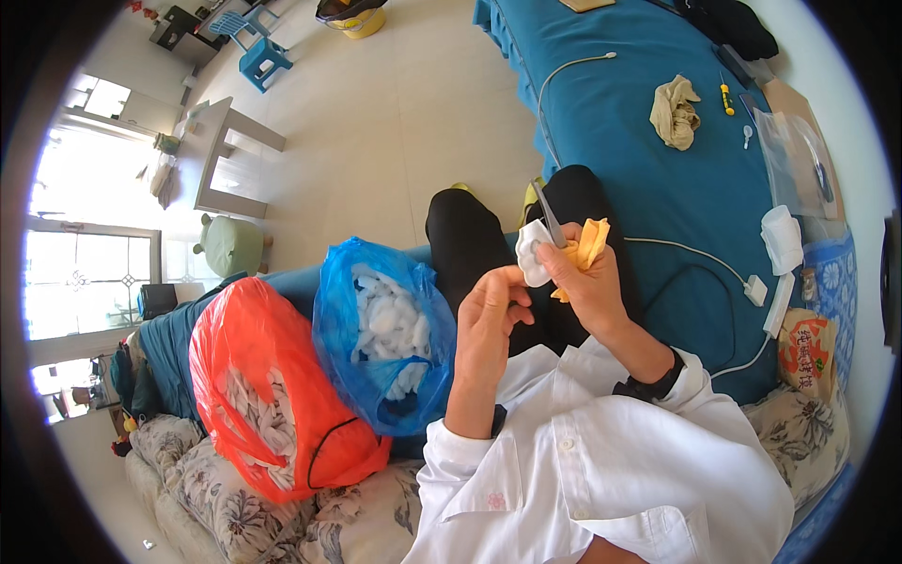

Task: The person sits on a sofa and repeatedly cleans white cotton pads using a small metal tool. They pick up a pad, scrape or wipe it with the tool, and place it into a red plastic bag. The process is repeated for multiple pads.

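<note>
Above my lap, my right hand (pixel 581 275) holds a small white scalloped piece (pixel 533 252) between thumb and fingers, together with yellow-orange cloth (pixel 587 244) and metal tweezers (pixel 550 215) whose far end points away from me. My left hand (pixel 493 303) has its index fingertip at the lower left edge of the white piece; its other fingers are curled, and whether it pinches the piece cannot be told. Left of my legs stands a blue plastic bag (pixel 331 310) with white stuffing-like pieces (pixel 391 317). Beside it a red plastic bag (pixel 232 331) holds pale, elongated pieces (pixel 264 416).
On the teal sofa cover (pixel 606 106) to the right lie a crumpled beige cloth (pixel 675 113), a yellow-handled screwdriver (pixel 726 99), a white charger (pixel 755 290) with its cable, and a power strip (pixel 779 304). A paper food bag (pixel 807 352) stands near patterned cushions (pixel 803 430).
</note>
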Tool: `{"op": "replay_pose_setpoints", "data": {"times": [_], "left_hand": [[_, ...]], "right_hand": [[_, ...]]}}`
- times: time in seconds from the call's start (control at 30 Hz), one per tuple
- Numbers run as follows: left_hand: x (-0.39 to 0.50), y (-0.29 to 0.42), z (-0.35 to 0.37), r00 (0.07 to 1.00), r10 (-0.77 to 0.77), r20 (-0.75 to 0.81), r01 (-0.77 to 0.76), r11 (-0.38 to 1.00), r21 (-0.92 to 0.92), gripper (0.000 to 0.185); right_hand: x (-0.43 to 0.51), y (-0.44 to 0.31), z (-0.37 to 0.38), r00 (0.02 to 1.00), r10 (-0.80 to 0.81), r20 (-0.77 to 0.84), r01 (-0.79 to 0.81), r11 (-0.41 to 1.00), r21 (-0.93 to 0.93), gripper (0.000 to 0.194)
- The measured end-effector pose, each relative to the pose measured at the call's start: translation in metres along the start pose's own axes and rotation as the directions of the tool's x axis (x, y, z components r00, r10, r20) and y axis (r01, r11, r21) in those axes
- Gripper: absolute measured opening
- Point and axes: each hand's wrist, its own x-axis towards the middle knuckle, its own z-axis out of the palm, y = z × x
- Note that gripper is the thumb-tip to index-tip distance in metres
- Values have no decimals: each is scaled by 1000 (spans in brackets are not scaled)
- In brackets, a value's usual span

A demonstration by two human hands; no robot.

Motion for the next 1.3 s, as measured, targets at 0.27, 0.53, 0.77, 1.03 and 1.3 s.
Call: {"op": "replay_pose_setpoints", "data": {"times": [0.27,0.53,0.77,1.03,1.3], "left_hand": [[-2,0,-8,999,-37,-37,37,999,3,21],[4,0,-26,990,-85,-111,61,978,-201,15],[6,5,-24,992,10,-128,-29,989,-144,11],[-4,4,-15,998,-22,64,32,989,-148,20],[5,-4,-16,981,-46,191,90,969,-229,26]], "right_hand": [[-1,5,7,993,5,120,15,987,-163,19],[-10,0,-2,987,63,146,-18,956,-292,16],[-30,-3,-8,992,-5,124,40,958,-285,16],[3,4,0,983,79,167,-77,997,-16,19],[-6,11,11,992,-103,74,121,947,-297,23]]}}
